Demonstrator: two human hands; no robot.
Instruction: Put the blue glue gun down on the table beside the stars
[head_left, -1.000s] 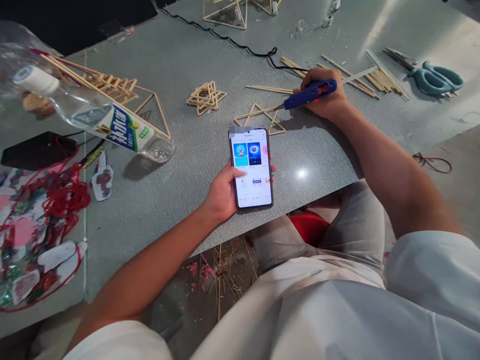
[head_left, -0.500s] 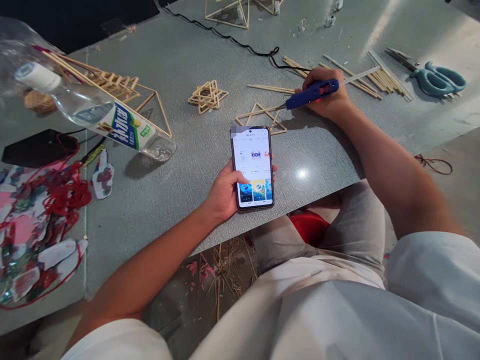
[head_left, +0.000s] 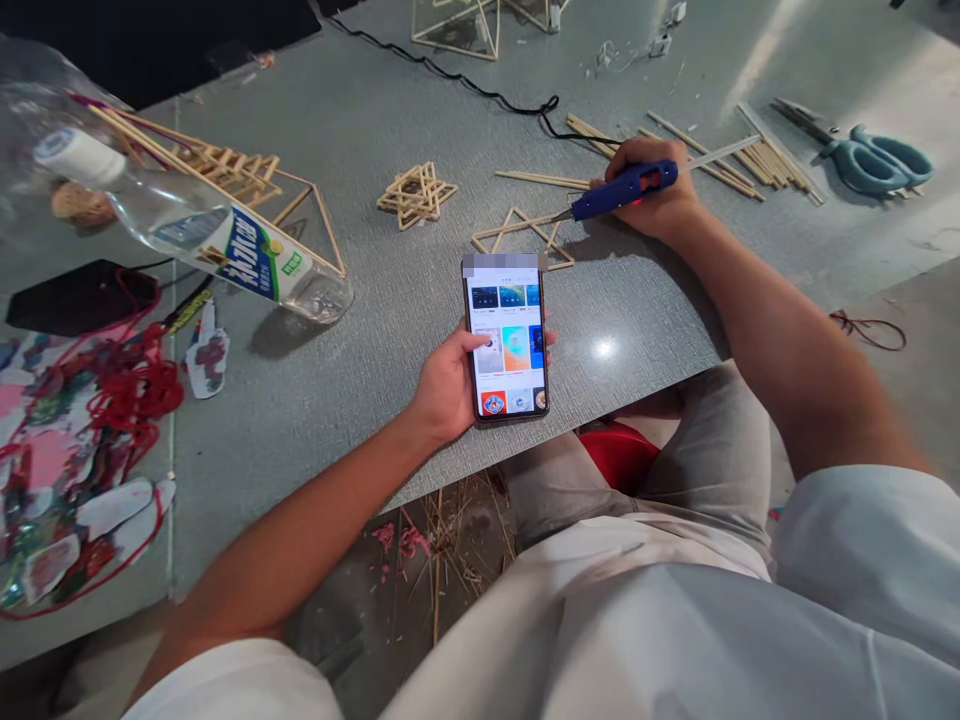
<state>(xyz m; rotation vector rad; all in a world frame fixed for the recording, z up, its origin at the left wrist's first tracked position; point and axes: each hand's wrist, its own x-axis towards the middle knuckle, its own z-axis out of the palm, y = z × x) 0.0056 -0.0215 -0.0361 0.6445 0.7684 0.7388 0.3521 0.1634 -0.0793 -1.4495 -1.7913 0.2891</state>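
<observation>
Looks like a craft workshop, can't tell if home or biz: I'm at a grey worktable [head_left: 360, 390] w/ a corded glue gun [head_left: 622, 192]. R of the gun, loose wooden sticks [head_left: 772, 163] & blue-handled scissors [head_left: 874, 168]; L of it, a stick star [head_left: 417, 197] &, well apart, tangled red cord [head_left: 139, 395]. Floor nearer me than the gun has stick scraps [head_left: 437, 550].

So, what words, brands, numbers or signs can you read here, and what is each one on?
"补水啦": large white characters on the blue part of the label of the plastic bottle.
Green patch on that label: small characters, too small to read.
White bottle cap: any print is too blurred to read.
Screen of the smartphone: tiny text, too small and blurred to read.
Hot glue gun: no readable lettering.
</observation>
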